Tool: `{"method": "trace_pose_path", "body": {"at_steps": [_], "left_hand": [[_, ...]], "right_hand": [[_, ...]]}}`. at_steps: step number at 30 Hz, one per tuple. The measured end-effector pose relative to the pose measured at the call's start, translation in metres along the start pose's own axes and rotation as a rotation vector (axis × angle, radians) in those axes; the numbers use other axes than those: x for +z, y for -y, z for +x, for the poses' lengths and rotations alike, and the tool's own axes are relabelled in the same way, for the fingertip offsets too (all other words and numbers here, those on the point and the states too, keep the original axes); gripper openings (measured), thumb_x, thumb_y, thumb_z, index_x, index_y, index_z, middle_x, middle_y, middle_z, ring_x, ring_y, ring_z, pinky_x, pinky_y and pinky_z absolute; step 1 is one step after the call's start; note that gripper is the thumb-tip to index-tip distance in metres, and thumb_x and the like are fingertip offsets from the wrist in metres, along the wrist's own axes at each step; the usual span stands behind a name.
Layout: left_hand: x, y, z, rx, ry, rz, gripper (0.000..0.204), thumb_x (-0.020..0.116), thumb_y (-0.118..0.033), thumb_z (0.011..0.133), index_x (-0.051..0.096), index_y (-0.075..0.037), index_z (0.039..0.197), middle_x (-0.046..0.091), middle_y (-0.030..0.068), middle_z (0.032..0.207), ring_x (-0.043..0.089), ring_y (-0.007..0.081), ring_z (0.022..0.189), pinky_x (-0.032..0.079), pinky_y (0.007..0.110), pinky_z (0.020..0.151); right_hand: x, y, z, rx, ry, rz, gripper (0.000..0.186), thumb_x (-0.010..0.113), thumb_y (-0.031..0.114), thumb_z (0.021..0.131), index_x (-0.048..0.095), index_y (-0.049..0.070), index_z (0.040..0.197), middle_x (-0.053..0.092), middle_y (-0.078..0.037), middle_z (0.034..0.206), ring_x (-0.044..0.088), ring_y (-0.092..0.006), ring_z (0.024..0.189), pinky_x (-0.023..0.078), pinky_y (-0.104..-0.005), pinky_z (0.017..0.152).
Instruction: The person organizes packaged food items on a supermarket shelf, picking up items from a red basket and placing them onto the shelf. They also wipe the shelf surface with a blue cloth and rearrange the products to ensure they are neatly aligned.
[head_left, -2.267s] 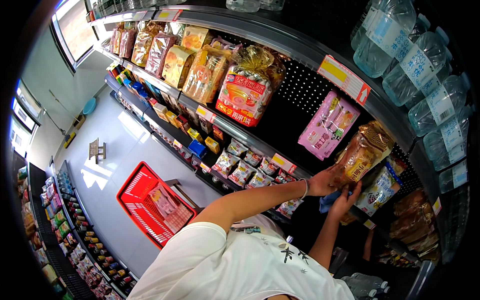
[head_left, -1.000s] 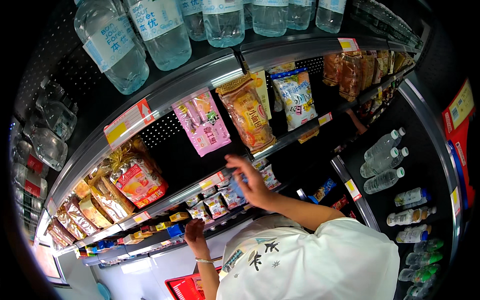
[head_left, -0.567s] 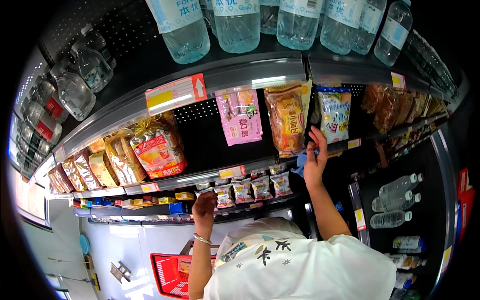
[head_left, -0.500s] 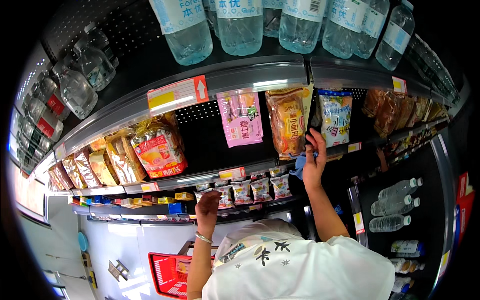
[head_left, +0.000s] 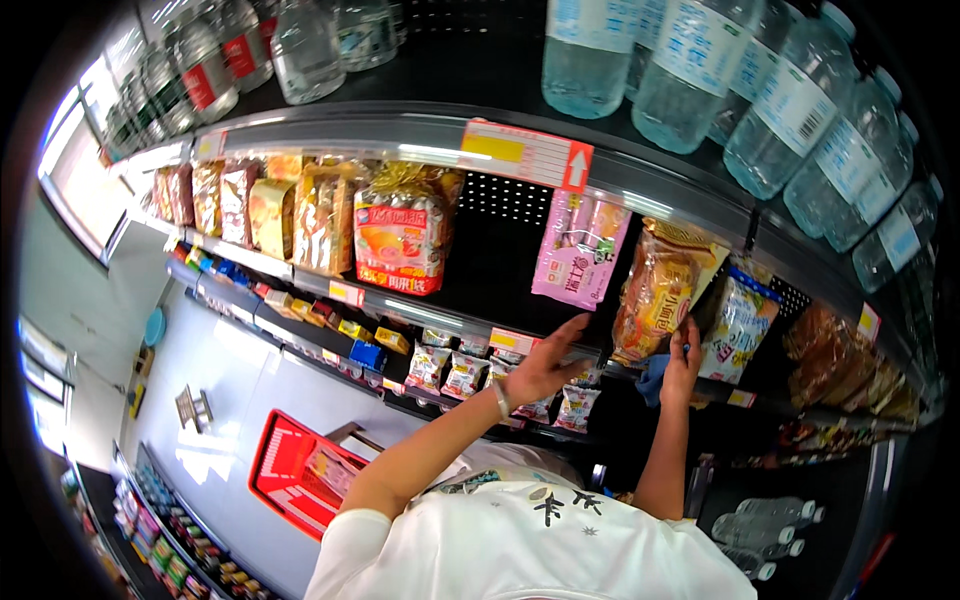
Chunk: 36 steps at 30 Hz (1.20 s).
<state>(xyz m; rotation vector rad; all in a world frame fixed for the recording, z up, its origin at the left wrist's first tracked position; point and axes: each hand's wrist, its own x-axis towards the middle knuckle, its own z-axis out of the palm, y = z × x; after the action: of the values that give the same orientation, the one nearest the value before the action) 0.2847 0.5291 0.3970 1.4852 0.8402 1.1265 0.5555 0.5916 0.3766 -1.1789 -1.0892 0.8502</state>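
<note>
On the middle shelf stands a clear-and-gold bag of small breads (head_left: pixel 655 300), leaning a little. My right hand (head_left: pixel 682 368) is at its lower right side, fingers stretched upward and seeming to touch it. A blue cloth (head_left: pixel 652 380) hangs against that hand at the shelf edge; whether the hand grips it is unclear. My left hand (head_left: pixel 548 368) reaches to the shelf front with spread fingers and nothing in it, below a pink pack of rolls (head_left: pixel 582 250). Right of the breads stands a blue-and-white snack bag (head_left: pixel 738 325).
Large water bottles (head_left: pixel 690 70) line the shelf above. A red-and-clear bread pack (head_left: pixel 403 230) and other bagged breads stand to the left. Small snack bags (head_left: pixel 466 374) hang lower down. A red shopping basket (head_left: pixel 285 470) is at lower left, near a small stool (head_left: pixel 194 408).
My left hand has risen from in front of my body to the shelf, opening its fingers. My right hand stays beside the bread bag. The whole view has turned and shifted.
</note>
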Motion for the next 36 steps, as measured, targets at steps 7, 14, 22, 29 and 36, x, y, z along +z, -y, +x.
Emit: {"method": "trace_pose_path", "body": {"at_steps": [7, 14, 22, 29, 36], "left_hand": [[0.050, 0.012, 0.053, 0.101, 0.067, -0.021, 0.087, 0.066, -0.001, 0.088, 0.011, 0.003, 0.154, 0.030, 0.0193, 0.154, 0.031, 0.0239, 0.143, 0.029, 0.034, 0.115], [0.053, 0.023, 0.023, 0.287, -0.100, 0.165, 0.087, 0.072, -0.007, 0.085, 0.019, 0.001, 0.153, 0.028, 0.0188, 0.155, 0.031, 0.0265, 0.143, 0.029, 0.038, 0.115], [-0.012, -0.056, -0.033, 0.239, -0.373, 0.167, 0.083, 0.071, 0.002, 0.081, 0.028, -0.001, 0.151, 0.038, 0.0145, 0.151, 0.038, 0.0214, 0.136, 0.033, 0.034, 0.110], [-0.086, -0.037, -0.032, 0.246, -0.539, 0.344, 0.080, 0.070, 0.003, 0.083, 0.028, 0.000, 0.151, 0.048, 0.0129, 0.141, 0.042, 0.0199, 0.134, 0.033, 0.033, 0.111], [-0.137, 0.012, -0.005, 0.135, -0.555, 0.333, 0.087, 0.062, 0.013, 0.081, 0.019, -0.003, 0.154, 0.041, 0.0133, 0.148, 0.042, 0.0193, 0.134, 0.044, 0.030, 0.100]], "right_hand": [[0.001, 0.005, -0.007, 0.024, 0.042, 0.067, 0.050, 0.056, 0.023, 0.100, 0.044, 0.005, 0.145, 0.045, -0.010, 0.148, 0.042, -0.0238, 0.136, 0.030, -0.0369, 0.112], [0.041, 0.039, -0.055, -0.126, 0.100, 0.059, 0.048, 0.049, 0.014, 0.102, 0.037, 0.002, 0.147, 0.043, -0.013, 0.148, 0.042, -0.0245, 0.133, 0.032, -0.0379, 0.111], [0.125, 0.079, -0.090, -0.178, 0.377, 0.137, 0.050, 0.049, 0.013, 0.102, 0.035, 0.001, 0.148, 0.045, -0.015, 0.144, 0.044, -0.0227, 0.131, 0.032, -0.0370, 0.111], [0.212, 0.059, -0.069, -0.242, 0.470, 0.197, 0.050, 0.050, 0.005, 0.100, 0.034, -0.001, 0.147, 0.046, -0.015, 0.143, 0.044, -0.0223, 0.132, 0.032, -0.0349, 0.111], [0.270, -0.001, -0.044, -0.321, 0.466, 0.042, 0.044, 0.049, 0.006, 0.100, 0.040, -0.002, 0.142, 0.053, -0.017, 0.135, 0.051, -0.0251, 0.126, 0.038, -0.0360, 0.107]]}}
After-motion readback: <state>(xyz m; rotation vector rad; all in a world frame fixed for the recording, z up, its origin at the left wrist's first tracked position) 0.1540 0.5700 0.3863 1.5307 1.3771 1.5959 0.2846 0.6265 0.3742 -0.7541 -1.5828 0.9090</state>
